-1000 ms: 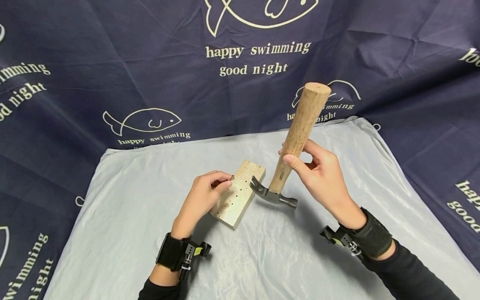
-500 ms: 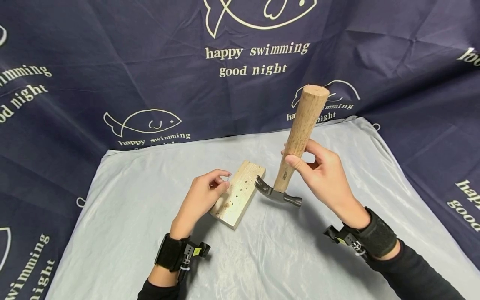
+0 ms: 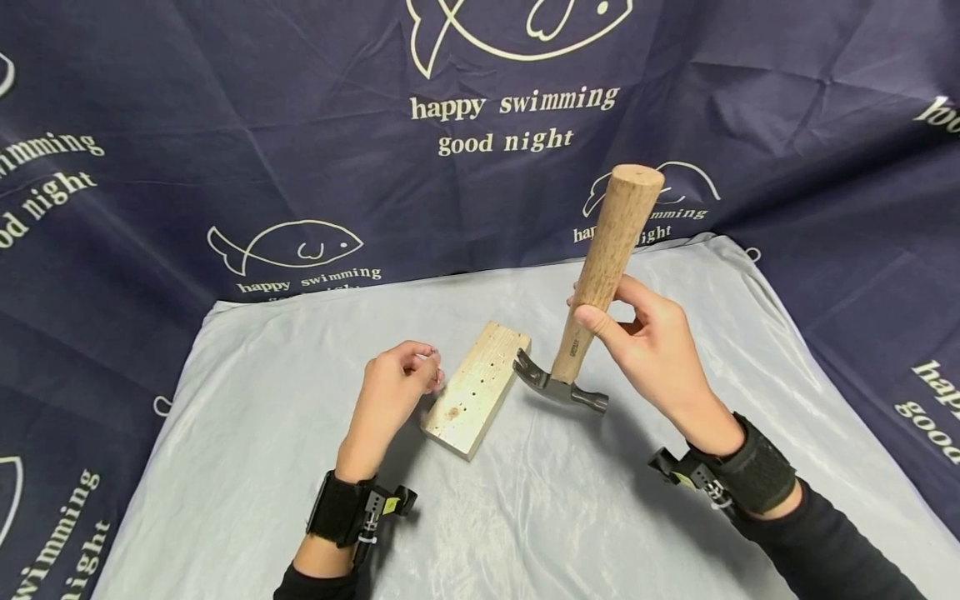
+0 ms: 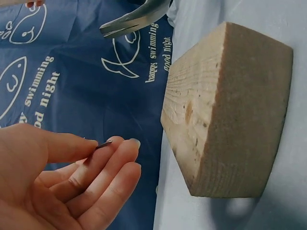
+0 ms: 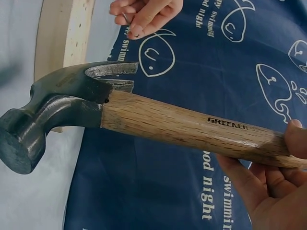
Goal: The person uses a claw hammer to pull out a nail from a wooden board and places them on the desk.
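Note:
My left hand [image 3: 392, 390] pinches a small thin metal nail [image 4: 103, 144] between thumb and fingers, most of it covered by them. That hand hovers just left of a pale wooden block [image 3: 477, 390], which lies on the table with several small dark holes in its top face. On the block's other side, my right hand [image 3: 654, 354] grips a claw hammer [image 3: 602, 250] by its wooden handle, fingers and thumb round the part near the head. The handle points up, and the dark steel head [image 5: 62, 91] hangs low, its claw turned toward the block.
A shiny light-blue cloth [image 3: 570, 508] covers the table. Dark blue curtains [image 3: 480, 200] printed with white fish and words rise behind it and on both sides. Each wrist wears a black strap [image 3: 333, 508] with a small camera.
My left hand has drawn back left from over the block, shifting the nail in its fingers. The hammer has moved slightly right with my right hand. The block has stayed put.

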Available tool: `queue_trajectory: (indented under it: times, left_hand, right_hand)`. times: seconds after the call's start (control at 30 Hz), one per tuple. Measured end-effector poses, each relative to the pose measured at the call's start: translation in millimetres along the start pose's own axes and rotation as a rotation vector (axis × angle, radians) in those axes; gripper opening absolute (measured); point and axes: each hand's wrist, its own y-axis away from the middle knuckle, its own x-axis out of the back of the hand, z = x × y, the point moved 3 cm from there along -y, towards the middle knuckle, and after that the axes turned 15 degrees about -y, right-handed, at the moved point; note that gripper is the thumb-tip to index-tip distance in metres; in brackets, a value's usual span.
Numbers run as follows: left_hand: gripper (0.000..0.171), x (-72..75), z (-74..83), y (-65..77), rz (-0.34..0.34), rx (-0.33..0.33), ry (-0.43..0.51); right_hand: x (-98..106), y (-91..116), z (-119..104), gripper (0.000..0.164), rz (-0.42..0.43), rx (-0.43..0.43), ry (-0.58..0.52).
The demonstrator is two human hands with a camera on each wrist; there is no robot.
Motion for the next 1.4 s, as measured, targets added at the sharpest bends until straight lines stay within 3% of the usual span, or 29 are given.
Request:
queue_trajectory:
  times: [0.2,0.57,0.97,1.07,1.4]
  left_hand:
    - [0.014,1.0,-3.9,-0.6,0.017,0.042,0.042]
    - [0.019,5.2,-15.6,1.4,0.013,0.109,0.027]
    - [0.019,8.1,-27.7,5.2,-0.031,0.131,-0.253]
    - [0.018,7.2,-31.4,6.5,-0.066,0.149,-0.314]
    - [0.019,-0.8,-43.1,9.7,-0.268,0.262,-0.248]
  right_hand:
    - [0,-2,-2,0.023,0.013,0.014,0.014]
    - [2,-4,-4,0.022,0.033,0.014,0.004]
    - [5,-3,-1,0.021,0.032,0.008,-0.02]
    - [6,-2,0,0.021,0.033,0.003,-0.002]
    - [7,0,-1,0.019,0.035,0.003,0.052]
